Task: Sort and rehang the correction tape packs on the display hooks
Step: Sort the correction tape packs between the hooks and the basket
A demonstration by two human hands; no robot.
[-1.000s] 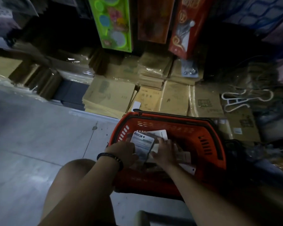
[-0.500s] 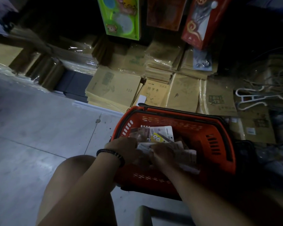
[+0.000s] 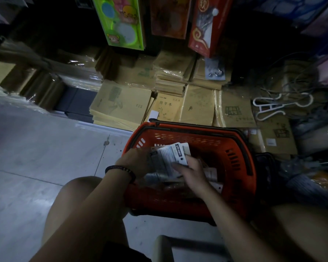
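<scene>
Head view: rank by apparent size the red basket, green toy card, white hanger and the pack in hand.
1. red basket
2. green toy card, cut off at the top edge
3. white hanger and pack: about alike; the pack sits nearer the camera, so unranked.

Dim light; grey tiled floor (image 3: 36, 157); stacked brown exercise books (image 3: 121, 104) along shelving; white hangers (image 3: 267, 107) right.
</scene>
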